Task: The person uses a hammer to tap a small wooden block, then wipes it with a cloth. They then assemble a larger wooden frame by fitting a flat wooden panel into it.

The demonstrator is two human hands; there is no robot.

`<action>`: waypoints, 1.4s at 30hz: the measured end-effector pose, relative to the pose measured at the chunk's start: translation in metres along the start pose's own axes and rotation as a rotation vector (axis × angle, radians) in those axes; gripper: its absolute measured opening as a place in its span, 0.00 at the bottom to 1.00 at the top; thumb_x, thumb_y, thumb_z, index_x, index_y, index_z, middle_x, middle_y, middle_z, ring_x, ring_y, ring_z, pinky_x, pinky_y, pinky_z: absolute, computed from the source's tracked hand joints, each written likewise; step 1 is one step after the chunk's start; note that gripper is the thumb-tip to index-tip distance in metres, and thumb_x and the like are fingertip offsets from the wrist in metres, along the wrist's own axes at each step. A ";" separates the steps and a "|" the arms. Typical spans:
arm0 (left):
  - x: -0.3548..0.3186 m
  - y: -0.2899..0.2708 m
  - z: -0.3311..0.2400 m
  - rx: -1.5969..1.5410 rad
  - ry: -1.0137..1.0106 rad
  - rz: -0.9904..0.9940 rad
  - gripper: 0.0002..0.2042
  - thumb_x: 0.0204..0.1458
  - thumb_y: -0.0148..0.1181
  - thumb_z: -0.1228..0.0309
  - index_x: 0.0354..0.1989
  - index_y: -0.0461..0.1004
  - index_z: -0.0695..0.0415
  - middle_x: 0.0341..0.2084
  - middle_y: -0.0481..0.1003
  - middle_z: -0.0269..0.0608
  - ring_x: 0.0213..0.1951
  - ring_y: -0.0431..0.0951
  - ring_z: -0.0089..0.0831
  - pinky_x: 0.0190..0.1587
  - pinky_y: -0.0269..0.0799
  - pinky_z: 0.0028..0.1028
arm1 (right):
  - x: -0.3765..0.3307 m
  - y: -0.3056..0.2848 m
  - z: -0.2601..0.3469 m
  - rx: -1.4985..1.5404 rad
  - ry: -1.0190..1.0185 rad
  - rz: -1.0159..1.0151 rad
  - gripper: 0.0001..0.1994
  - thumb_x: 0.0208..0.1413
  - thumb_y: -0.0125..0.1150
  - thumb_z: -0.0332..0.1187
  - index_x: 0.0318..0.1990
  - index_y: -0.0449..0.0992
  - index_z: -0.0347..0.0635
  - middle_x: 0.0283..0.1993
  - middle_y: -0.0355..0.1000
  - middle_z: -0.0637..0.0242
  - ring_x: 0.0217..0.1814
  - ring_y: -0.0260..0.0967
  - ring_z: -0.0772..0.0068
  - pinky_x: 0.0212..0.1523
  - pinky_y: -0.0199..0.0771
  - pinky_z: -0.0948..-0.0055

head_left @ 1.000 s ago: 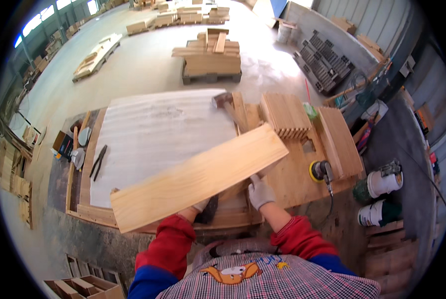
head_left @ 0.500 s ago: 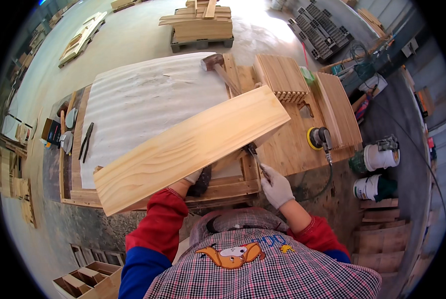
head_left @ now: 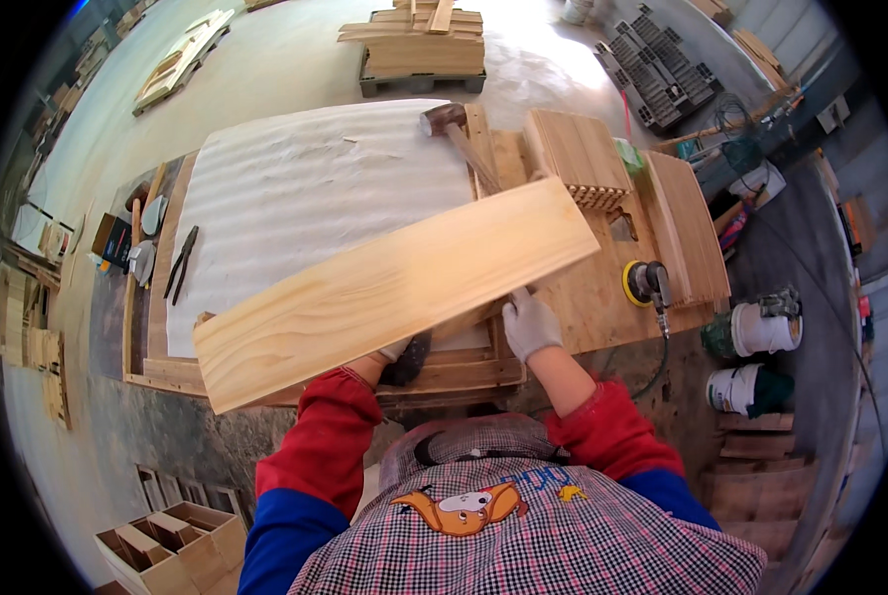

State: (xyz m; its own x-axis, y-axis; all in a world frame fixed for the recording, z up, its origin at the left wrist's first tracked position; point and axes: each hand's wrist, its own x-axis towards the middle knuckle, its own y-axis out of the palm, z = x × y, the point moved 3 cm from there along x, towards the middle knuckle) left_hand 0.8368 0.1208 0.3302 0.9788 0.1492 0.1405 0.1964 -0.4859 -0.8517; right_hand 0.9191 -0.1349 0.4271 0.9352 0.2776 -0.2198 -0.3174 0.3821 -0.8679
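Observation:
A long pale wooden piece (head_left: 394, 288) lies slantwise over the workbench, its smooth grained face up and its right end higher. My left hand (head_left: 396, 349), in a white glove, reaches under its near edge; its fingers are hidden by the wood. Close to the right part of the same edge is my gloved right hand (head_left: 531, 327), closed, fingertips partly under the wood. What it grips is hidden there. A dark rounded thing (head_left: 407, 359) is beside my left hand. White foam sheeting (head_left: 315, 188) covers the bench behind the wooden piece.
A mallet (head_left: 464, 144) and stacked slats (head_left: 578, 154) lie beyond the wood. On the right are a round sander (head_left: 646, 285), more boards (head_left: 684, 223) and buckets (head_left: 751, 329). Pliers (head_left: 181, 263) rest at left. A wooden box (head_left: 201, 555) stands low at left.
The wooden piece has tilted so its near side shows less. My right hand has moved up and left to its edge; the slim metal-headed tool it held is out of sight.

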 end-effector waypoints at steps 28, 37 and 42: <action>0.000 0.017 -0.001 -0.006 0.006 -0.055 0.22 0.61 0.51 0.55 0.58 0.73 0.55 0.55 0.74 0.53 0.56 0.71 0.52 0.60 0.65 0.42 | -0.009 0.011 -0.008 0.084 0.066 -0.067 0.21 0.62 0.48 0.38 0.62 0.66 0.49 0.45 0.75 0.42 0.47 0.72 0.35 0.48 0.71 0.45; -0.007 0.034 0.007 -0.013 -0.013 -0.126 0.21 0.61 0.51 0.56 0.57 0.73 0.55 0.54 0.74 0.53 0.55 0.72 0.52 0.59 0.66 0.42 | -0.115 -0.001 -0.079 0.361 0.027 -0.022 0.24 0.60 0.53 0.33 0.65 0.65 0.41 0.54 0.75 0.47 0.58 0.74 0.54 0.57 0.72 0.64; -0.033 0.034 0.006 -0.029 -0.039 -0.225 0.21 0.61 0.52 0.57 0.57 0.73 0.55 0.53 0.75 0.53 0.55 0.73 0.51 0.59 0.67 0.41 | -0.114 -0.006 -0.049 0.664 -0.059 0.015 0.25 0.59 0.56 0.29 0.64 0.64 0.34 0.57 0.73 0.50 0.61 0.71 0.64 0.57 0.71 0.70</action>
State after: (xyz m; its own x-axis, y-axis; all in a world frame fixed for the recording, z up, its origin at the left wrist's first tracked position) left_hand 0.8104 0.1043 0.2942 0.9073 0.2897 0.3047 0.4113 -0.4611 -0.7863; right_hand 0.8218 -0.2122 0.4358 0.9258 0.3275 -0.1888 -0.3772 0.8342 -0.4024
